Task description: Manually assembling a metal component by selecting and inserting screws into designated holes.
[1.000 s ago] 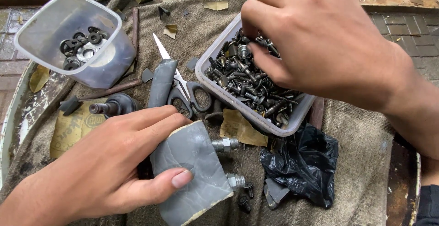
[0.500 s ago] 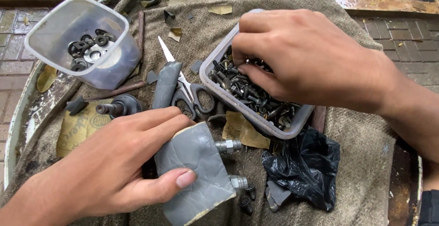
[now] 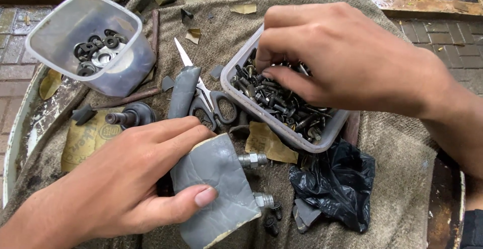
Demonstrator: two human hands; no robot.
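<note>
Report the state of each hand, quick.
Left hand: closed on the grey wrapped block, thumb pressing its face.
Right hand: fingers dug into the tub of screws; whether they pinch one cannot be told.

Both the left hand (image 3: 121,188) and right hand (image 3: 347,57) are bare: no gloves, rings, or sleeves visible.

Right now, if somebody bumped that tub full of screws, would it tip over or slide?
The clear tub of screws probably feels heavy for its size, since it is packed with metal. It looks low and wide, so tipping seems unlikely. The rough cloth beneath should stop it sliding, and the right hand reaching inside may steady it.
</note>
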